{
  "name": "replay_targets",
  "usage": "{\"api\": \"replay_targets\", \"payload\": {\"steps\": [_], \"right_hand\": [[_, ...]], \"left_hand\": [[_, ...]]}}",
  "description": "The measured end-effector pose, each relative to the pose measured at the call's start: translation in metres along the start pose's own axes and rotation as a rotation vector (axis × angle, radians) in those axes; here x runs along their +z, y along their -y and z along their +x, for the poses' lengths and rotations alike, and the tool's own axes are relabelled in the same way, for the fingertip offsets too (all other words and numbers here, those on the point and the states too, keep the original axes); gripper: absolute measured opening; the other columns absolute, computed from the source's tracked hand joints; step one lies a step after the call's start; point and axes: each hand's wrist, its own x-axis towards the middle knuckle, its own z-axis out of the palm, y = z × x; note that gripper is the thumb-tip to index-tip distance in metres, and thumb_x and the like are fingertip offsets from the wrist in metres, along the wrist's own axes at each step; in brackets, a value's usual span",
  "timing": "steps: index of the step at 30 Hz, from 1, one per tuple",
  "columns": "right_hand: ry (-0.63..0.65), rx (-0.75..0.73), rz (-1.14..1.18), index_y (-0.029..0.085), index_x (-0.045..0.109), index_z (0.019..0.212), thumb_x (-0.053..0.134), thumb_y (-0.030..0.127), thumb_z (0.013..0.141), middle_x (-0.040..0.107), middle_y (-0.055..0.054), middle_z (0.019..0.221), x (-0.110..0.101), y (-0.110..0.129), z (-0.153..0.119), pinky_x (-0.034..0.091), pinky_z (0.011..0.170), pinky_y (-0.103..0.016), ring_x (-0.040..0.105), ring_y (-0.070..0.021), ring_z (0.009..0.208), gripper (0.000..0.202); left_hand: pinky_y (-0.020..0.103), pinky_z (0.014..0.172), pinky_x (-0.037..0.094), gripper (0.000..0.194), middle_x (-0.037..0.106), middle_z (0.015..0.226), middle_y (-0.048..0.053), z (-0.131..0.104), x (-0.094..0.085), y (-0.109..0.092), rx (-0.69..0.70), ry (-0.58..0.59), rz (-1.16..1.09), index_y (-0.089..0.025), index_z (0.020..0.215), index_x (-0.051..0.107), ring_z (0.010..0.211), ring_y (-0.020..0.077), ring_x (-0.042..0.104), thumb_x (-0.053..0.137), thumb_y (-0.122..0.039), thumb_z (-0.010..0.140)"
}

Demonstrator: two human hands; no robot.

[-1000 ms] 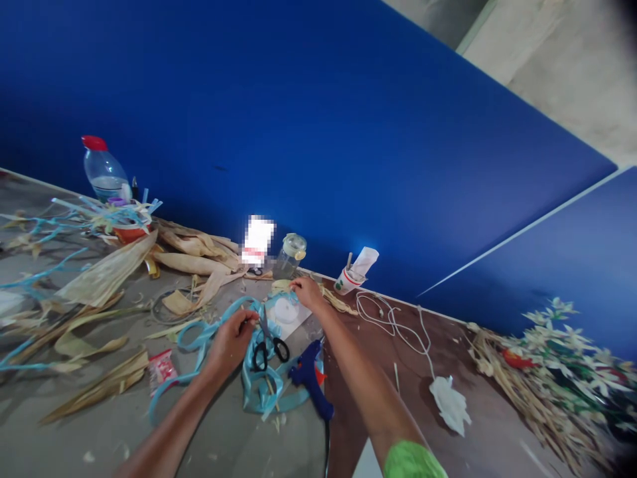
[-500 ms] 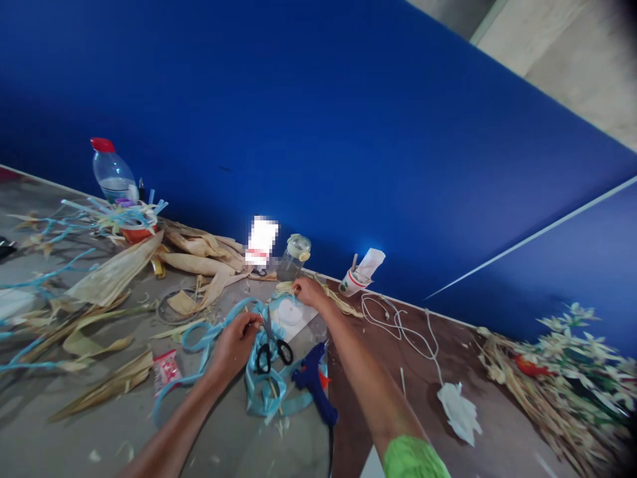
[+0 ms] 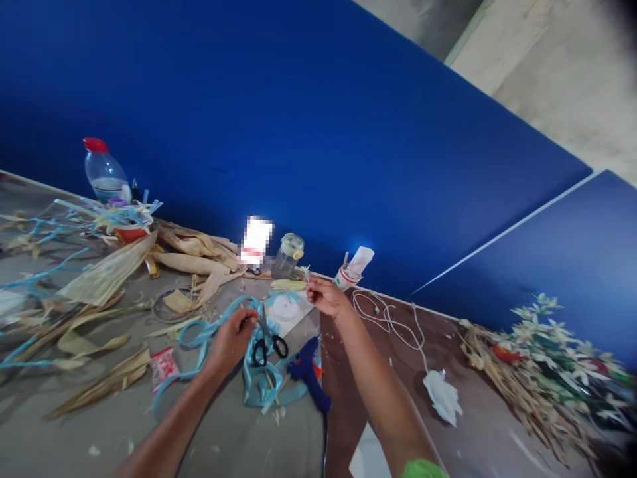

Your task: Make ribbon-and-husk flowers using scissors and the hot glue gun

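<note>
My right hand (image 3: 326, 295) is raised over the table near the wall, pinching a small pale flower (image 3: 305, 271) that looks like the husk blossoms lying about. Below it a white disc (image 3: 286, 308) rests on a white sheet. My left hand (image 3: 236, 337) is closed at the fingertips beside the scissors (image 3: 269, 342); whatever it pinches is too small to make out. The black-handled scissors lie on a tangle of light blue ribbon (image 3: 253, 392). Just right of them is a blue glue gun (image 3: 311, 373).
Dried corn husks (image 3: 194, 264) and blue-stemmed flowers (image 3: 34, 282) spread across the left. A plastic bottle (image 3: 105, 174), a glass jar (image 3: 288, 257) and a paper cup (image 3: 343, 279) stand along the blue partition. A white cable (image 3: 388, 322) loops at right, near a white-flowered bunch (image 3: 562, 352).
My right hand has lifted from the white sheet and turned, now showing the small flower in its fingers. My left hand has stayed almost in place. The view has shifted slightly.
</note>
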Motion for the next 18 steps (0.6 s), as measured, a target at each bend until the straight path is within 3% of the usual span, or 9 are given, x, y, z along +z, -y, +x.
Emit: {"api": "replay_targets", "payload": {"steps": [4,8,12,18], "right_hand": [[0.002,0.023,0.099,0.017,0.06,0.075,0.063,0.029,0.068,0.059,-0.002,0.065,0.003,-0.002,-0.016,0.044,0.056,-0.026,0.054,-0.0126,0.057,0.013],[-0.092,0.023,0.086,0.018,0.057,0.071,0.061,0.025,0.066,0.057,0.002,0.06,0.016,-0.01,-0.018,0.039,0.052,-0.022,0.05,-0.0108,0.054,0.01],[-0.173,-0.002,-0.015,0.018,0.056,0.068,0.057,0.024,0.065,0.055,0.004,0.058,0.03,-0.019,-0.016,0.038,0.055,-0.021,0.05,-0.0103,0.054,0.006],[-0.196,0.002,-0.25,0.019,0.051,0.056,0.055,0.018,0.064,0.056,0.004,0.054,0.039,-0.03,-0.007,0.041,0.059,-0.022,0.054,-0.0125,0.057,0.009]], "left_hand": [[0.026,0.051,0.036,0.017,0.053,0.06,-0.001,0.001,0.0,0.0,-0.018,0.024,0.0,-0.019,0.079,0.061,0.053,0.0149,0.047,0.053,-0.032,0.072],[0.026,0.052,0.036,0.018,0.052,0.06,-0.001,0.001,0.0,0.003,-0.012,0.021,0.0,-0.018,0.08,0.061,0.053,0.0148,0.046,0.053,-0.033,0.072],[0.025,0.051,0.036,0.017,0.051,0.06,-0.001,0.001,0.0,0.005,-0.001,0.033,0.028,-0.019,0.08,0.061,0.054,0.0146,0.046,0.052,-0.032,0.074],[0.026,0.051,0.036,0.018,0.051,0.059,-0.002,0.0,-0.001,0.0,0.011,0.031,0.058,-0.019,0.08,0.06,0.054,0.0153,0.048,0.05,-0.033,0.074]]}}
